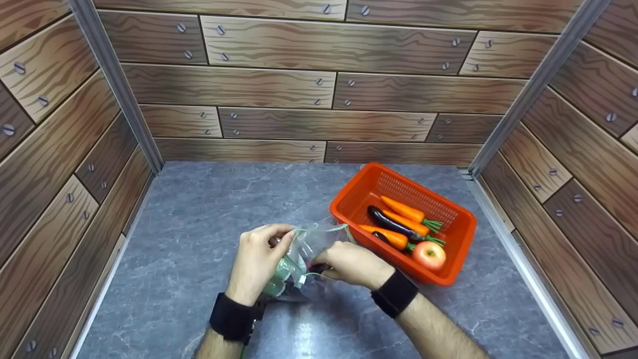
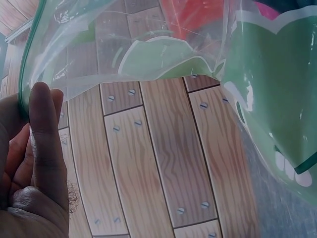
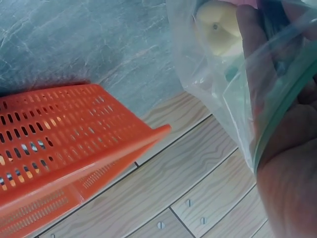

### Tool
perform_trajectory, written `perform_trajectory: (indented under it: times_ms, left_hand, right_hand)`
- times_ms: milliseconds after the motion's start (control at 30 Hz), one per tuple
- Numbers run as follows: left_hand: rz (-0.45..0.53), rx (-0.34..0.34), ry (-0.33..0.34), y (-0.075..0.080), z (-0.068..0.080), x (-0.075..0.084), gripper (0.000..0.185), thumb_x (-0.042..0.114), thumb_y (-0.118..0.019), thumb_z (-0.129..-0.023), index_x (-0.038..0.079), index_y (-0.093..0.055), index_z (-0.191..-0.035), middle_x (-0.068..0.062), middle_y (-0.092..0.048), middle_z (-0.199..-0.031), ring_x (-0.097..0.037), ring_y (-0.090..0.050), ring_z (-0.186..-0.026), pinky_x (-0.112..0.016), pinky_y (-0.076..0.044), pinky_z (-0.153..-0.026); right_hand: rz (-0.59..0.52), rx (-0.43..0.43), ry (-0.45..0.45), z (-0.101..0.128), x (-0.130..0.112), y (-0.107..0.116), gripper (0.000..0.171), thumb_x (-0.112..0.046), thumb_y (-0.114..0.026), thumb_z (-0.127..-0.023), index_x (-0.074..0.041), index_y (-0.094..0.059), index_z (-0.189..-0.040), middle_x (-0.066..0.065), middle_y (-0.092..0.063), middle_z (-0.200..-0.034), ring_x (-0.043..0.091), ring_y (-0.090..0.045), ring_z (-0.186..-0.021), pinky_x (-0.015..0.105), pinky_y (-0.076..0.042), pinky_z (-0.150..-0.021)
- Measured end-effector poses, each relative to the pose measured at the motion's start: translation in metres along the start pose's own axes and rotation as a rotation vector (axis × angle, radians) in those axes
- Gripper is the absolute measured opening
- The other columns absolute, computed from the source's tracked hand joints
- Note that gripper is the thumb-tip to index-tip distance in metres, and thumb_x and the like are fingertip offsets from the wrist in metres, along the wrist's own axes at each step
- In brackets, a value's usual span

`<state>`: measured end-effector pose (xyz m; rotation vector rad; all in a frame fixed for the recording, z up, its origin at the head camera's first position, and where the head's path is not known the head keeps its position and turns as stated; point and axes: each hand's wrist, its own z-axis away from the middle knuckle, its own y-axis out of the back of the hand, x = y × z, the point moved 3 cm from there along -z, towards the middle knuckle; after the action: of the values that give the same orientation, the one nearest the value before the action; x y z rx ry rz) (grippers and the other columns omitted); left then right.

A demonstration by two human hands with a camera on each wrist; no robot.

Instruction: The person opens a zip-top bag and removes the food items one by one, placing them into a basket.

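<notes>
A clear zip bag (image 1: 283, 280) with green print stands upright at the front middle of the table, its mouth spread. My left hand (image 1: 255, 263) pinches the bag's rim at its left side. In the left wrist view, thumb and fingertips (image 2: 42, 104) meet over the green zip edge. My right hand (image 1: 355, 263) reaches in through the mouth, fingers curled round a dark thing (image 1: 318, 269) whose kind I cannot tell. Inside the bag, the right wrist view shows a round pale yellow thing (image 3: 218, 29) beside the fingers, and a bit of pink.
Right of the bag stands an orange plastic basket (image 1: 344, 197) with perforated walls. It holds several carrots (image 1: 402, 208), a dark eggplant (image 1: 391, 220) and a red and yellow apple (image 1: 428, 255). Wood-patterned walls (image 1: 279, 89) enclose the grey marbled table (image 1: 224, 194) at the back and sides.
</notes>
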<state>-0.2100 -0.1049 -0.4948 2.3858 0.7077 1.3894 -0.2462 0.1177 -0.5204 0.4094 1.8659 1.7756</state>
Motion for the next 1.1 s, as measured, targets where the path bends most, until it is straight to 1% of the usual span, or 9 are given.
perform_trajectory:
  times_ms: [200, 433, 567, 700, 833, 967, 1100]
  left_hand:
    - [-0.007, 0.011, -0.004, 0.001, 0.0, 0.0, 0.008, 0.013, -0.09, -0.105, 0.015, -0.093, -0.112, 0.003, -0.089, -0.095, -0.004, -0.072, -0.075, -0.022, -0.063, -0.07]
    - [-0.012, 0.011, -0.007, 0.002, 0.0, 0.0, 0.007, 0.013, -0.09, -0.105, 0.014, -0.093, -0.111, 0.003, -0.088, -0.093, -0.003, -0.07, -0.074, -0.02, -0.06, -0.068]
    - [-0.004, 0.006, 0.004, 0.003, 0.0, 0.001, 0.006, 0.013, -0.089, -0.105, 0.013, -0.093, -0.111, 0.003, -0.088, -0.093, -0.004, -0.071, -0.074, -0.021, -0.061, -0.068]
    - [0.003, 0.004, 0.02, 0.004, 0.0, 0.001, 0.006, 0.013, -0.089, -0.106, 0.013, -0.093, -0.111, 0.003, -0.088, -0.094, -0.005, -0.072, -0.075, -0.021, -0.062, -0.069]
    - [0.0, 0.007, 0.017, 0.004, -0.001, 0.001, 0.007, 0.013, -0.089, -0.106, 0.012, -0.093, -0.111, 0.002, -0.089, -0.095, -0.005, -0.073, -0.075, -0.021, -0.062, -0.069]
    - [0.005, 0.007, 0.016, 0.004, -0.001, 0.001, 0.007, 0.013, -0.089, -0.106, 0.011, -0.092, -0.112, 0.002, -0.089, -0.095, -0.005, -0.073, -0.075, -0.021, -0.061, -0.068]
    - [0.006, 0.006, 0.015, 0.004, -0.001, 0.001, 0.007, 0.012, -0.089, -0.106, 0.011, -0.092, -0.112, 0.002, -0.089, -0.095, -0.005, -0.073, -0.076, -0.021, -0.062, -0.068]
  right_hand:
    - [0.041, 0.016, -0.005, 0.007, 0.002, 0.012, 0.014, -0.015, -0.094, -0.1, -0.02, -0.085, -0.109, -0.006, -0.085, -0.094, 0.008, -0.077, -0.083, 0.028, -0.064, -0.074]
    - [0.035, 0.053, -0.053, 0.019, 0.008, 0.026, 0.014, -0.016, -0.093, -0.101, -0.02, -0.086, -0.112, -0.006, -0.088, -0.1, 0.009, -0.081, -0.09, 0.031, -0.068, -0.081]
    - [0.014, 0.091, -0.086, 0.028, 0.013, 0.037, 0.014, -0.015, -0.093, -0.1, -0.021, -0.086, -0.111, -0.006, -0.087, -0.098, 0.009, -0.079, -0.088, 0.033, -0.068, -0.08]
    - [-0.031, 0.145, -0.098, 0.037, 0.018, 0.048, 0.017, -0.012, -0.092, -0.1, -0.018, -0.087, -0.115, -0.005, -0.088, -0.104, 0.011, -0.08, -0.092, 0.035, -0.069, -0.084]
    - [-0.065, 0.188, -0.104, 0.045, 0.024, 0.059, 0.024, -0.01, -0.092, -0.1, -0.017, -0.088, -0.122, -0.004, -0.09, -0.112, 0.013, -0.083, -0.099, 0.038, -0.071, -0.091]
    - [-0.062, 0.203, -0.098, 0.052, 0.03, 0.068, 0.027, -0.011, -0.093, -0.1, -0.016, -0.087, -0.126, -0.003, -0.09, -0.118, 0.015, -0.085, -0.105, 0.041, -0.071, -0.097]
    - [-0.042, 0.22, -0.089, 0.06, 0.035, 0.075, 0.03, -0.009, -0.091, -0.101, -0.013, -0.087, -0.13, 0.0, -0.09, -0.122, 0.018, -0.086, -0.11, 0.043, -0.072, -0.099]
